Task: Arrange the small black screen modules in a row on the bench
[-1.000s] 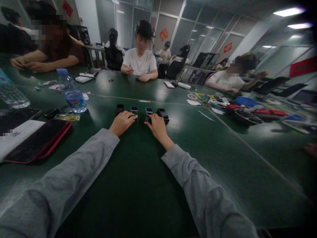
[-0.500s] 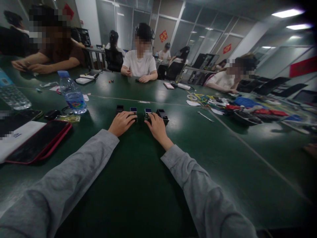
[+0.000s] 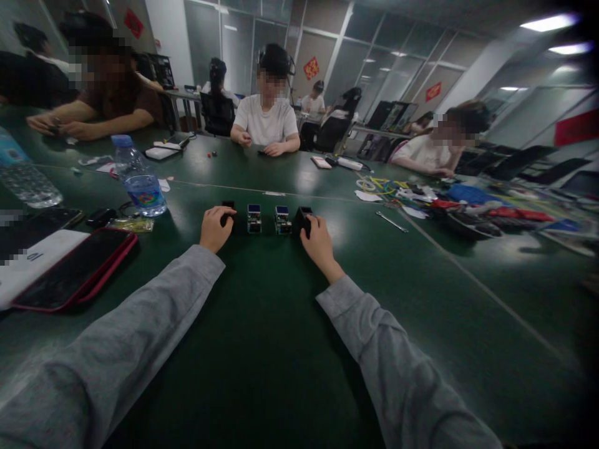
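Several small boxy parts stand in a row on the green table (image 3: 262,349). My left hand (image 3: 214,228) is curled round the black block at the row's left end (image 3: 228,205). My right hand (image 3: 317,238) is curled round the black block at the right end (image 3: 302,217). Between the hands stand two small modules with blue tops, the left module (image 3: 254,218) and the right module (image 3: 282,219), untouched by either hand. Both my arms wear grey sleeves.
A water bottle (image 3: 137,176), a red-cased phone (image 3: 77,267) and a white box (image 3: 28,265) lie at the left. Cables and tools (image 3: 435,199) are heaped at the right. Several people sit round the table's far side.
Both hands have moved outward from the two blue-topped modules to the black blocks at the ends of the row. The modules now stand uncovered.
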The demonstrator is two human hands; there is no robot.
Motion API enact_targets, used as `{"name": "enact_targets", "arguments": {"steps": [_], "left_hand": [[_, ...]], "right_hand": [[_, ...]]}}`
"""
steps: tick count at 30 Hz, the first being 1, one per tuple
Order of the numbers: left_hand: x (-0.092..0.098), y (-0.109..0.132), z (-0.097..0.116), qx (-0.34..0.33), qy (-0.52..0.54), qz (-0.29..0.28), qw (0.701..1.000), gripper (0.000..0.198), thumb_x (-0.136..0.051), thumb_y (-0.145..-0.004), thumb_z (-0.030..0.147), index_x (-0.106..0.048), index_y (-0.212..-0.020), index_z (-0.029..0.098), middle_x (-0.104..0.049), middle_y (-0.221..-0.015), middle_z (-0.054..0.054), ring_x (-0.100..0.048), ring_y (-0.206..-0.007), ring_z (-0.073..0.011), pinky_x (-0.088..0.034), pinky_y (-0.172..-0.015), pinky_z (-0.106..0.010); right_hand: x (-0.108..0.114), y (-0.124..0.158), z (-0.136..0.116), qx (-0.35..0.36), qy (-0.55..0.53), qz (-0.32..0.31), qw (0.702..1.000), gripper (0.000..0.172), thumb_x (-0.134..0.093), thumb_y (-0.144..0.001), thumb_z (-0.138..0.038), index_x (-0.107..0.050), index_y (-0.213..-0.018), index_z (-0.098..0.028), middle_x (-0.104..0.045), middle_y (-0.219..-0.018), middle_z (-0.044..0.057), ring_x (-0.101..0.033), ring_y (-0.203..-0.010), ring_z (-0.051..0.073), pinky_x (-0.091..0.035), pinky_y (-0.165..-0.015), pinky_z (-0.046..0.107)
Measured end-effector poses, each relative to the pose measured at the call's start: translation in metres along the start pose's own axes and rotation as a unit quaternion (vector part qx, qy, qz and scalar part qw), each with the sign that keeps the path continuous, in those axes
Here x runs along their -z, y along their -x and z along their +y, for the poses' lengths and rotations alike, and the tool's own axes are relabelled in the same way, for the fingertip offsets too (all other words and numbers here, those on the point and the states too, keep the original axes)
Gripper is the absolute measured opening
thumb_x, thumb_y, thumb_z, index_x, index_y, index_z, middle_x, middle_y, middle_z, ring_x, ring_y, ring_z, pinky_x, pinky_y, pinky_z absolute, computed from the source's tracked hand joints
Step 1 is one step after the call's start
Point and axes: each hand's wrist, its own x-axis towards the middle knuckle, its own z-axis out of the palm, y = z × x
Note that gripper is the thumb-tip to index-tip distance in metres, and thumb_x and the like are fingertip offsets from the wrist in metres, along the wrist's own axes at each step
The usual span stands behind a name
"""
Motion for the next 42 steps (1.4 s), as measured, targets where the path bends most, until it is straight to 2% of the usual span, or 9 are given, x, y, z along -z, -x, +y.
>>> {"name": "enact_targets", "arguments": {"steps": [5,9,13,20,27,30,34,38,42], "left_hand": [[-0.001,0.000,-0.005,0.019,0.014,0.043,0.999,0.017,-0.052,-0.086,0.019,-0.067,-0.096,0.022,-0.068,-0.108,-0.006,-0.058,-0.109,-0.0237,-0.039,-0.102,-0.043],[-0.002,-0.001,-0.011,0.060,0.031,0.053,0.996,0.019,-0.051,-0.089,0.024,-0.067,-0.097,0.021,-0.067,-0.108,-0.007,-0.057,-0.109,-0.0239,-0.039,-0.102,-0.043],[-0.003,-0.001,-0.013,0.090,0.048,0.036,0.994,0.021,-0.049,-0.090,0.028,-0.067,-0.099,0.022,-0.065,-0.110,-0.007,-0.057,-0.108,-0.0243,-0.043,-0.097,-0.043],[-0.002,0.000,-0.011,0.087,0.055,0.021,0.994,0.022,-0.047,-0.092,0.029,-0.066,-0.101,0.022,-0.065,-0.113,-0.007,-0.057,-0.109,-0.0237,-0.045,-0.095,-0.043],[-0.001,0.000,-0.009,0.080,0.045,0.021,0.996,0.022,-0.046,-0.092,0.029,-0.066,-0.101,0.023,-0.066,-0.113,-0.007,-0.057,-0.109,-0.0237,-0.046,-0.095,-0.042],[0.000,0.000,-0.008,0.078,0.043,0.020,0.996,0.022,-0.046,-0.092,0.028,-0.066,-0.100,0.023,-0.067,-0.112,-0.006,-0.058,-0.108,-0.0235,-0.045,-0.096,-0.043],[-0.001,-0.001,-0.009,0.075,0.045,0.020,0.996,0.022,-0.047,-0.092,0.028,-0.066,-0.100,0.022,-0.067,-0.112,-0.007,-0.058,-0.108,-0.0236,-0.045,-0.095,-0.042],[-0.002,0.000,-0.011,0.089,0.047,0.018,0.995,0.023,-0.047,-0.092,0.029,-0.067,-0.101,0.022,-0.067,-0.112,-0.007,-0.058,-0.107,-0.0245,-0.045,-0.094,-0.044],[-0.001,0.001,-0.008,0.084,0.045,0.017,0.995,0.023,-0.047,-0.092,0.029,-0.067,-0.101,0.022,-0.067,-0.112,-0.007,-0.057,-0.108,-0.0247,-0.044,-0.095,-0.044]], "right_hand": [[-0.001,-0.003,0.005,-0.005,-0.046,0.038,0.998,0.043,-0.054,-0.085,-0.027,-0.052,-0.126,-0.013,-0.047,-0.124,0.018,-0.048,-0.116,0.030,-0.044,-0.098,0.045],[-0.002,-0.006,0.012,-0.123,-0.128,0.078,0.981,0.037,-0.044,-0.090,-0.035,-0.056,-0.117,-0.014,-0.059,-0.111,0.015,-0.055,-0.103,0.026,-0.044,-0.094,0.042],[-0.002,-0.006,0.015,-0.190,-0.095,0.057,0.976,0.042,-0.036,-0.093,-0.042,-0.057,-0.115,-0.013,-0.063,-0.107,0.016,-0.055,-0.103,0.028,-0.042,-0.092,0.044],[-0.005,-0.006,0.014,-0.104,0.004,0.079,0.991,0.049,-0.050,-0.088,-0.047,-0.059,-0.119,-0.010,-0.061,-0.109,0.018,-0.048,-0.108,0.032,-0.038,-0.095,0.047],[-0.002,-0.008,0.019,-0.189,-0.033,0.095,0.977,0.048,-0.036,-0.096,-0.049,-0.064,-0.108,-0.011,-0.060,-0.107,0.020,-0.047,-0.107,0.032,-0.036,-0.096,0.051],[-0.003,-0.008,0.016,-0.173,-0.014,0.125,0.977,0.055,-0.046,-0.092,-0.054,-0.057,-0.119,-0.007,-0.055,-0.117,0.023,-0.044,-0.113,0.034,-0.035,-0.098,0.053],[-0.002,-0.007,0.011,-0.140,-0.036,0.074,0.987,0.059,-0.059,-0.085,-0.042,-0.047,-0.128,-0.002,-0.053,-0.120,0.024,-0.048,-0.115,0.032,-0.040,-0.099,0.048],[0.033,0.008,0.034,-0.135,-0.080,0.062,0.986,0.052,-0.057,-0.084,-0.041,-0.053,-0.123,-0.006,-0.058,-0.116,0.021,-0.056,-0.108,0.031,-0.045,-0.095,0.047],[0.122,0.066,0.101,-0.120,-0.042,0.068,0.990,0.068,-0.059,-0.076,-0.062,-0.056,-0.127,-0.018,-0.061,-0.116,0.018,-0.060,-0.105,0.033,-0.048,-0.089,0.051]]}}
